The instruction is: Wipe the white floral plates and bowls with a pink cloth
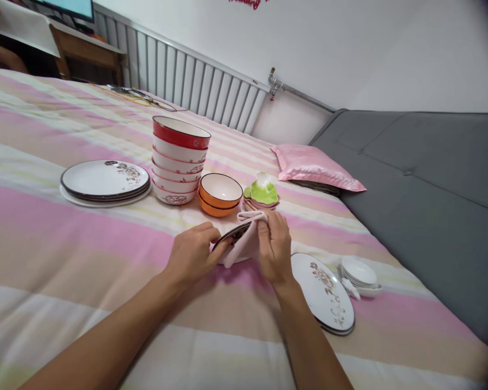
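Observation:
My left hand point(196, 250) grips the left edge of a dark-rimmed plate point(229, 238), held tilted above the bedspread. A pale pink cloth point(244, 246) is draped over the plate's right part, and my right hand point(274, 244) is closed on it at the rim. Much of the plate is hidden by the cloth and my fingers. To the right lies a stack of white plates point(323, 290) with brown flower prints and dark rims. Another stack of similar plates point(101, 179) sits to the left.
Behind my hands stand a tall stack of red-and-white bowls point(179, 162), two orange bowls point(220, 194) and leaf-shaped dishes point(263, 190). Small white dishes point(358, 272) with a spoon lie at the right. A pink pillow point(315, 168) rests by the grey headboard point(415, 162). Cables point(142, 97) lie farther back.

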Motion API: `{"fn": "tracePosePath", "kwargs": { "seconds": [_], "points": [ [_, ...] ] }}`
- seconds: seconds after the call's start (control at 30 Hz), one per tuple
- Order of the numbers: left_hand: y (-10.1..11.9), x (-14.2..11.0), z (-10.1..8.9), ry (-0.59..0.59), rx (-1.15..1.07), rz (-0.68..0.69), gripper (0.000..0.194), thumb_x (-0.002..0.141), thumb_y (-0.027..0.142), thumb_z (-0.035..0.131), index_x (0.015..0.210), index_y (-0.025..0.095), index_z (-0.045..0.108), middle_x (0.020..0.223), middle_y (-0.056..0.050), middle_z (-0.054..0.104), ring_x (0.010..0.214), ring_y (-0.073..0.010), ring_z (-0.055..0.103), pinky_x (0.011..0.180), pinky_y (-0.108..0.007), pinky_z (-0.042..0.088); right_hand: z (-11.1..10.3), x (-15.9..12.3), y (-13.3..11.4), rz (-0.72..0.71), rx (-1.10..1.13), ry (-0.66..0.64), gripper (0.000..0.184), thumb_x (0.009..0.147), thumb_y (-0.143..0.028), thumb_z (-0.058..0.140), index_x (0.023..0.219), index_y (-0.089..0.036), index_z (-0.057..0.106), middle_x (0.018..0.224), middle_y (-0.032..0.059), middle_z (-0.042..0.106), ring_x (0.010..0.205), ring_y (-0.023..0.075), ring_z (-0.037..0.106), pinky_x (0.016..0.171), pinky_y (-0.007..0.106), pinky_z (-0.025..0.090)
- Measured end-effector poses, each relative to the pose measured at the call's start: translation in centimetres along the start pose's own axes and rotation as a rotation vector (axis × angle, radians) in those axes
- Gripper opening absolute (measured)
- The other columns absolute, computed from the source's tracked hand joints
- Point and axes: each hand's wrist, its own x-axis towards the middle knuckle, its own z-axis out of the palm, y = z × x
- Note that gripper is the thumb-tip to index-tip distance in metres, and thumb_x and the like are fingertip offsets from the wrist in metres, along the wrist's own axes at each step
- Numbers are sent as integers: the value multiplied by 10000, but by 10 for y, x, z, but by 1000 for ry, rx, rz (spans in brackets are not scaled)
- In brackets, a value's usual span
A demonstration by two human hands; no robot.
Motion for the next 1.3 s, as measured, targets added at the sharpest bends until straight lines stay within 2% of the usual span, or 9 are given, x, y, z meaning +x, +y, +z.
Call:
{"fn": "tracePosePath", "kwargs": {
  "seconds": [0.1, 0.27, 0.47, 0.63, 0.77, 0.87, 1.07, 1.17, 1.3],
  "points": [
    [2, 0, -2, -121, 38, -52, 252, 819, 374, 477, 686, 194, 594, 719, -19, 580, 623, -143, 529, 532, -253, 307, 0, 0, 0, -6, -4, -18, 245, 951, -241, 352, 986, -240, 594, 994, 31, 614, 954, 187, 511, 861, 348, 363],
    [4, -1, -4, -313, 67, -125, 244, 808, 356, 461, 682, 192, 591, 686, -53, 624, 570, -169, 550, 487, -264, 287, 1, 0, 1, -4, -18, -13, 246, 953, -259, 347, 993, -227, 588, 1005, 42, 614, 961, 192, 513, 864, 352, 369],
    [3, 1, -2, -353, 87, -145, 232, 813, 291, 428, 689, 191, 597, 719, -84, 663, 620, -210, 588, 512, -277, 321, 1, 0, 0, -16, -22, -18, 243, 955, -252, 344, 1001, -229, 582, 1008, 43, 611, 967, 194, 511, 872, 355, 366],
    [3, 1, -2, -339, 98, -108, 195, 794, 243, 437, 679, 188, 584, 717, -78, 656, 613, -205, 579, 522, -278, 314, 1, -1, 2, 8, -32, -10, 234, 953, -266, 340, 996, -218, 566, 993, 48, 607, 949, 197, 507, 857, 354, 370],
    [4, 0, -2, -282, 97, -19, 218, 810, 229, 428, 647, 192, 568, 689, -44, 630, 590, -174, 556, 524, -272, 295, -2, 0, 2, 34, 4, 9, 232, 950, -260, 336, 991, -226, 561, 965, 42, 602, 924, 197, 505, 850, 356, 372],
    [2, -1, -1, -198, 92, 36, 258, 834, 240, 430, 630, 190, 581, 661, -24, 607, 566, -148, 532, 529, -266, 295, -5, 1, 0, 20, 2, 9, 228, 948, -254, 343, 994, -227, 565, 967, 39, 603, 923, 195, 504, 847, 352, 370],
    [-3, -3, 4, 123, 8, 118, 296, 864, 307, 473, 661, 173, 641, 623, -13, 589, 594, -122, 536, 549, -235, 335, -5, 0, -12, -57, -75, -78, 260, 951, -233, 348, 1007, -223, 602, 1024, 44, 610, 983, 190, 511, 887, 349, 346],
    [-5, -4, 6, 247, -11, 191, 289, 856, 289, 492, 631, 169, 629, 581, -2, 559, 559, -105, 508, 522, -220, 324, -4, -2, -18, -86, -127, -121, 271, 952, -243, 354, 1032, -220, 611, 1040, 49, 612, 982, 195, 510, 881, 355, 340],
    [-6, -4, 6, 267, -25, 199, 271, 830, 253, 500, 591, 170, 595, 573, 3, 551, 544, -99, 493, 523, -217, 325, -2, -4, -21, -132, -169, -169, 263, 949, -263, 372, 1055, -226, 609, 1068, 49, 612, 1001, 206, 501, 896, 370, 326]
  ]
}}
